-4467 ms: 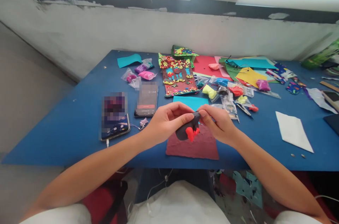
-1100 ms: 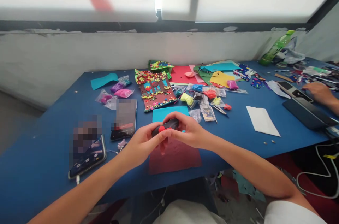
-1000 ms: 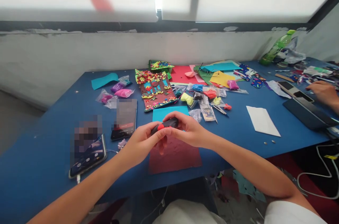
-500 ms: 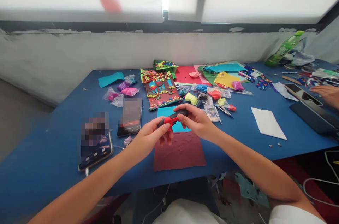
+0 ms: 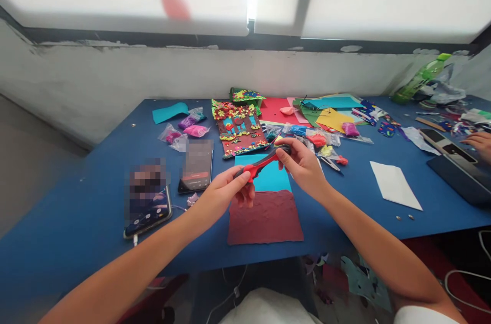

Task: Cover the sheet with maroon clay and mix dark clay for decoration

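Note:
A strip of red and black modelling clay point(image 5: 263, 163) is stretched between my hands, above the table. My left hand point(image 5: 230, 186) pinches its lower left end. At the upper right, my right hand point(image 5: 301, 160) grips the black end between thumb and fingers. Beneath them lies a blue card point(image 5: 272, 178), its near part covered by a flat brown clay layer point(image 5: 265, 219) with an uneven surface. Just behind stands out a decorated clay picture point(image 5: 241, 132) in brown, blue, yellow and green.
Two phones point(image 5: 195, 166) lie at left. Clay packets point(image 5: 196, 131) and coloured sheets point(image 5: 332, 118) spread across the back. On the right are white paper point(image 5: 396, 185), a dark case point(image 5: 456, 176), a green bottle point(image 5: 420, 78) and another person's hand point(image 5: 479, 145).
My hands have moved apart, and the clay between them has lengthened from a short lump into a slanting strip. The view has shifted slightly.

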Demonstrator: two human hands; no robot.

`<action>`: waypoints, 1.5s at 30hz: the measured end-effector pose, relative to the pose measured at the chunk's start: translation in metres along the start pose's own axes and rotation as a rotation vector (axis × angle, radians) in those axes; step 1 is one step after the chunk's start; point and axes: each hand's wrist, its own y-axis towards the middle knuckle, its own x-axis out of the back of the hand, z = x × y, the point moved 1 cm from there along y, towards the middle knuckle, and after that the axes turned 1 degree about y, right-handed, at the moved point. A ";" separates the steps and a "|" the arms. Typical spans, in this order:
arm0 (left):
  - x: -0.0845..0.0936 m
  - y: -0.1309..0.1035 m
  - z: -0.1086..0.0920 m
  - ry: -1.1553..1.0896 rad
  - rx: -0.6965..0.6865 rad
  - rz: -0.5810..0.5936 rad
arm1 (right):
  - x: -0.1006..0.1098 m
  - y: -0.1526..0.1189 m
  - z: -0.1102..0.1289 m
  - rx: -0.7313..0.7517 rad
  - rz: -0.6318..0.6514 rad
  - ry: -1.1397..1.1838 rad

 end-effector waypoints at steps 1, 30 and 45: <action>0.000 0.000 0.000 -0.013 0.003 0.000 | 0.001 0.000 0.000 0.002 -0.025 -0.032; 0.000 -0.003 0.013 0.456 -0.151 0.074 | -0.029 -0.026 0.004 0.021 0.410 -0.119; -0.004 -0.003 0.011 0.345 -0.198 -0.053 | -0.025 -0.016 0.003 0.009 0.274 -0.031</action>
